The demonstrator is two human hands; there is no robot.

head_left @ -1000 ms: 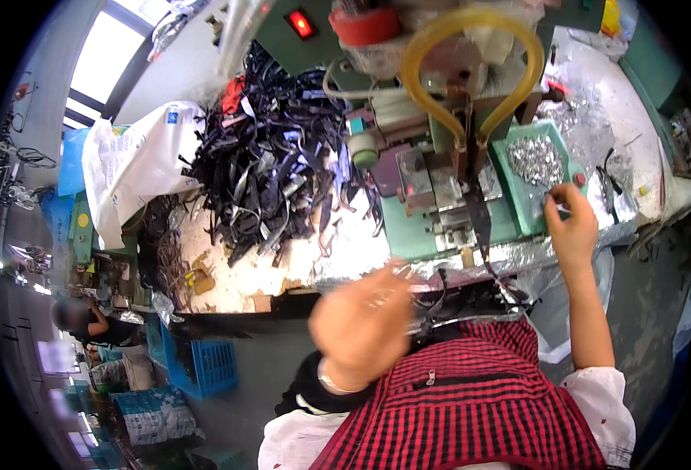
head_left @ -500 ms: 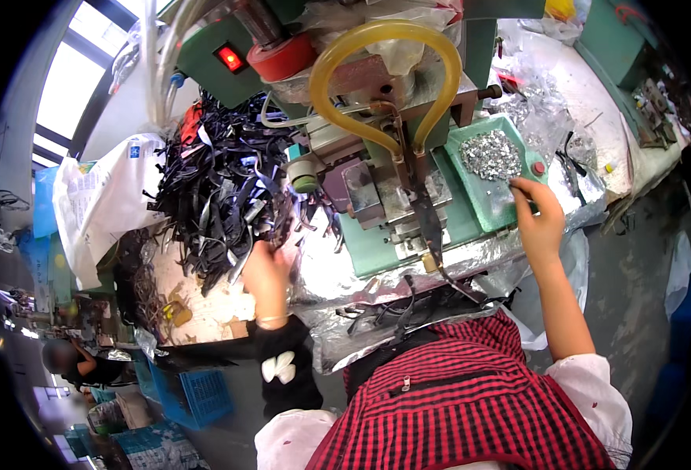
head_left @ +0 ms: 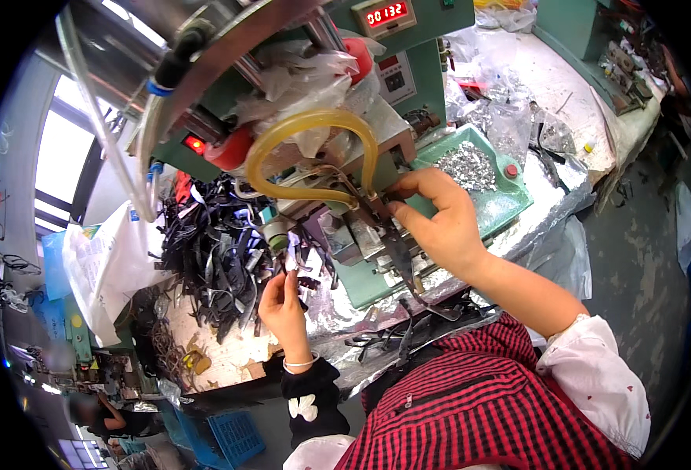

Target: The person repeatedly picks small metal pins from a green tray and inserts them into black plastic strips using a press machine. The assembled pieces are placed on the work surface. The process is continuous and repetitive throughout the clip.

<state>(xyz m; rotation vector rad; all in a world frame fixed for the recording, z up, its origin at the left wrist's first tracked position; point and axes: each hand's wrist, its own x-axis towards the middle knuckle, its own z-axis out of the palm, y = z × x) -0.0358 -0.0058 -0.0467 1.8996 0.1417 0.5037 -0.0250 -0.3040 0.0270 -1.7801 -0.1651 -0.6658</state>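
Observation:
My left hand (head_left: 284, 309) is raised at the right edge of a heap of black straps (head_left: 216, 251). Its thumb and index finger are pinched together, and what lies between them is too small to make out. My right hand (head_left: 447, 227) reaches into the work area of a green press (head_left: 420, 133), fingertips closed beside the metal tool head (head_left: 381, 211). Whatever those fingers grip is hidden. Behind that hand, a green tray (head_left: 510, 200) holds a pile of small silvery metal pieces (head_left: 468, 166).
A yellow hose (head_left: 312, 117) loops in front of the press. Several black straps (head_left: 396, 337) lie along the foil-covered front edge (head_left: 518, 254). A white bag (head_left: 99, 270) stands left of the heap; a blue crate (head_left: 236, 439) sits below. Another person (head_left: 114, 419) is at far lower left.
My right hand has moved left from the green tray to the press's tool head. My left hand has shifted slightly right and toward me. The view has tilted and moved.

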